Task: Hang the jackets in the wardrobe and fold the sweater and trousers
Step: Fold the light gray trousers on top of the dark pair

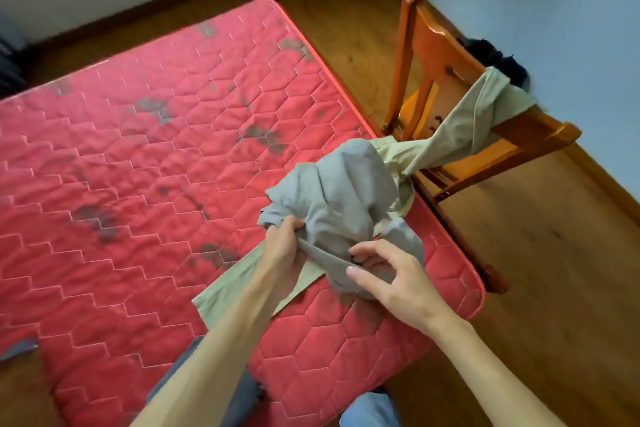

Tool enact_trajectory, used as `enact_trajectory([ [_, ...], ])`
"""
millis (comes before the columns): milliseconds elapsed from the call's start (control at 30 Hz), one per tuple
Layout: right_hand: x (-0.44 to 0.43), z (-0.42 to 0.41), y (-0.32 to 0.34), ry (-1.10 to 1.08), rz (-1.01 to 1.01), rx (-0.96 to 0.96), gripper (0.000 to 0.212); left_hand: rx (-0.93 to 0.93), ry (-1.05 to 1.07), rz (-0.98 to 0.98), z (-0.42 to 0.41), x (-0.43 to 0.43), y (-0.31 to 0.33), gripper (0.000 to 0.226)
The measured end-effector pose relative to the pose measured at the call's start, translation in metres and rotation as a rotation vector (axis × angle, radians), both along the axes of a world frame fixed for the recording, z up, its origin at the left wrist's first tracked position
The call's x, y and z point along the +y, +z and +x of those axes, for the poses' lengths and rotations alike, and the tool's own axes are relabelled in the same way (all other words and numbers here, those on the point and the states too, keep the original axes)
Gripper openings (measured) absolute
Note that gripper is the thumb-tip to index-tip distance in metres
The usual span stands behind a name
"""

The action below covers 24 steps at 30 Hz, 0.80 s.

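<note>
My left hand (282, 246) grips and my right hand (391, 282) pinches the bunched grey garment (346, 198), so nothing looks folded or hung yet, the beige garment (460, 128) included.

Red quilted mattress (138, 184), hex stitching, dark grey stains scattered from 11 to 5 o'clock. It sits on a wooden floor (519, 270). Beige trousers (225, 295) lie on the mattress at 4 o'clock, the far end draped up onto a wooden chair (433, 55) standing on the floor at 2 o'clock. Bunched grey garment (346, 191) sits over the trousers. Grey-blue scrap (20, 347) at 8 o'clock.
</note>
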State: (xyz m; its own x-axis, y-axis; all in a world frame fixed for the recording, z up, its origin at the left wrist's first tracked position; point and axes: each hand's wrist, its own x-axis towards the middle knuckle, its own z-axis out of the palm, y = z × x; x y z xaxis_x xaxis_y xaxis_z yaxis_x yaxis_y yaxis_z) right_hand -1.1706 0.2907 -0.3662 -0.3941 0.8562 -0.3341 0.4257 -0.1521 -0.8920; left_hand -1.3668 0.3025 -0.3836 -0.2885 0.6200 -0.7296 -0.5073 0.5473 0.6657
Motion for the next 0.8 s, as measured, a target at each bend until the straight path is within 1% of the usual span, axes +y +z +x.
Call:
enact_trajectory([
  [67,-0.001,-0.006,0.021,-0.118,-0.081,0.092,0.028,0.0,0.044,0.04,-0.022,0.001,0.033,0.014],
  [167,0.005,-0.028,0.051,-0.301,-0.181,0.25,0.046,-0.042,0.079,0.147,-0.051,-0.005,0.082,0.021],
  [200,0.009,-0.038,0.061,-0.368,-0.211,0.295,0.048,-0.059,0.082,0.169,-0.06,-0.009,0.096,0.018],
  [233,0.014,-0.048,0.071,-0.427,-0.237,0.349,0.047,-0.087,0.068,0.201,-0.067,-0.014,0.11,0.008],
  [267,0.02,-0.057,0.083,-0.455,-0.255,0.393,0.047,-0.114,0.035,0.228,-0.074,-0.02,0.123,0.009],
  [300,0.024,-0.066,0.093,-0.452,-0.266,0.434,0.052,-0.124,0.01,0.226,-0.08,-0.026,0.137,0.014],
  [367,0.03,-0.084,0.116,-0.393,-0.245,0.536,0.068,-0.117,-0.026,0.242,-0.091,-0.036,0.16,0.005],
  [400,0.03,-0.092,0.13,-0.374,-0.232,0.611,0.065,-0.095,-0.036,0.256,-0.097,-0.041,0.171,0.013],
  [433,0.03,-0.099,0.143,-0.368,-0.221,0.705,0.054,-0.083,-0.048,0.28,-0.103,-0.046,0.184,0.017],
  [467,0.029,-0.105,0.155,-0.363,-0.19,0.754,0.043,-0.032,-0.052,0.285,-0.111,-0.05,0.193,0.019],
  [500,0.027,-0.112,0.168,-0.353,-0.148,0.772,0.038,0.021,-0.07,0.294,-0.118,-0.057,0.202,0.021],
  [600,0.019,-0.137,0.207,-0.305,0.0,0.699,0.035,0.206,-0.187,0.252,-0.142,-0.078,0.221,0.026],
  [700,0.011,-0.17,0.243,-0.346,0.08,0.667,0.028,0.389,-0.267,0.151,-0.16,-0.097,0.236,0.03],
  [767,0.008,-0.189,0.265,-0.38,0.183,0.61,0.024,0.57,-0.23,0.105,-0.168,-0.105,0.243,0.036],
  [800,0.006,-0.196,0.275,-0.386,0.236,0.579,0.023,0.691,-0.162,0.112,-0.171,-0.11,0.249,0.04],
])
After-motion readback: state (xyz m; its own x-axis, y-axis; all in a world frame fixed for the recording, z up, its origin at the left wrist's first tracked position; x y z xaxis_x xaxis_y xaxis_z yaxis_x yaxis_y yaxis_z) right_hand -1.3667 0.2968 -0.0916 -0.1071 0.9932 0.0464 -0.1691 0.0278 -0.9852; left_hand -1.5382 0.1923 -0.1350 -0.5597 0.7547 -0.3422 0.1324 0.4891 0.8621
